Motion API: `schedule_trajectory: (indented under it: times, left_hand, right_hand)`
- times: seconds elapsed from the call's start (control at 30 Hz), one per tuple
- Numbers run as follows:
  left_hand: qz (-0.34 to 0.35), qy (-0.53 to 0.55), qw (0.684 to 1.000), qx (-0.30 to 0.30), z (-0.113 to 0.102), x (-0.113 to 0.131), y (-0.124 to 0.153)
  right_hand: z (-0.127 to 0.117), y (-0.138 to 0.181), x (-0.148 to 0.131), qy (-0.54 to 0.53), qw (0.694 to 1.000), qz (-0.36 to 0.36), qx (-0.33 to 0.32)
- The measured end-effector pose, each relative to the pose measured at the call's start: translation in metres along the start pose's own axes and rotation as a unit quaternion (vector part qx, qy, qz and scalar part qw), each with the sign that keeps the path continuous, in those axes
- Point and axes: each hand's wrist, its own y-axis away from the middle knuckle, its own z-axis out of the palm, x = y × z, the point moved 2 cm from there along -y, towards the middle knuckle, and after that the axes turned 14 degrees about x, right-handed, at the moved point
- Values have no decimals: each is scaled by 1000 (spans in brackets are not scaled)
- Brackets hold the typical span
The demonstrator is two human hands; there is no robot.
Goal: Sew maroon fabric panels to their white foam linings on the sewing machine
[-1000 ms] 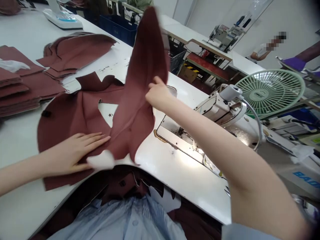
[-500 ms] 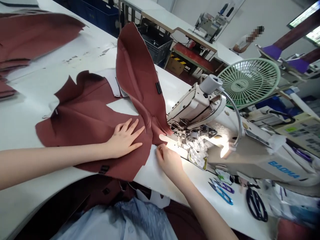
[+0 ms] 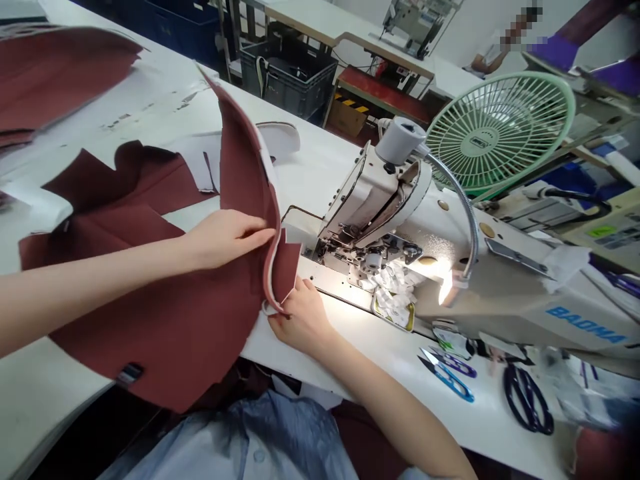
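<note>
A large maroon fabric piece (image 3: 190, 313) lies over the white table in front of me, with one panel standing up in a fold. My left hand (image 3: 225, 237) pinches that raised fold near its seam, thumb and fingers closed on it. Lower down, my right hand (image 3: 300, 313) grips the near end of the same seam edge, its fingertips partly hidden by the cloth. The pale inner side shows along the fold. Just right of the fabric stands a sewing machine (image 3: 370, 200), its needle area apart from the cloth and lit by a small lamp (image 3: 450, 290).
A tray of white scraps (image 3: 395, 303) sits by the machine. Blue snips (image 3: 447, 377) and black-handled scissors (image 3: 527, 400) lie at the right. Behind are a green fan (image 3: 500, 130), a grey crate (image 3: 290, 77) and a person (image 3: 493, 57). More maroon fabric (image 3: 65, 80) lies far left.
The fabric has moved left, away from the machine, and its raised panel has turned edge-on. My left hand went from lying flat to pinching the fold; my right hand moved left with the edge.
</note>
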Motion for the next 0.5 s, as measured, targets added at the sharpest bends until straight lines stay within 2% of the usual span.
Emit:
schedule_trajectory:
  times: [0.07, 0.13, 0.2, 0.27, 0.37, 0.43, 0.5]
  left_hand:
    - [-5, -23, 1000, -2, 5, 17, -5]
    - [-21, -46, 998, -46, 19, 26, -7]
    - [-45, -38, 995, -75, 33, 24, -10]
    - [-47, 22, 996, -78, 43, 10, -13]
    - [-8, 133, 991, -30, 48, -19, -9]
    - [17, 184, 982, 41, 49, -38, 0]
    - [32, 199, 971, 128, 50, -50, 11]
  right_hand:
    - [3, -5, -1, 23, 999, -10, -25]
    - [4, -10, -2, 43, 999, -2, -31]
    - [2, -14, -6, 50, 998, 15, -20]
    - [-2, -15, -13, 16, 1000, 14, 5]
    - [-7, -10, -22, -105, 994, -2, 39]
    - [-5, -5, -22, -180, 982, 11, 50]
    - [1, -3, -18, -208, 977, 18, 46]
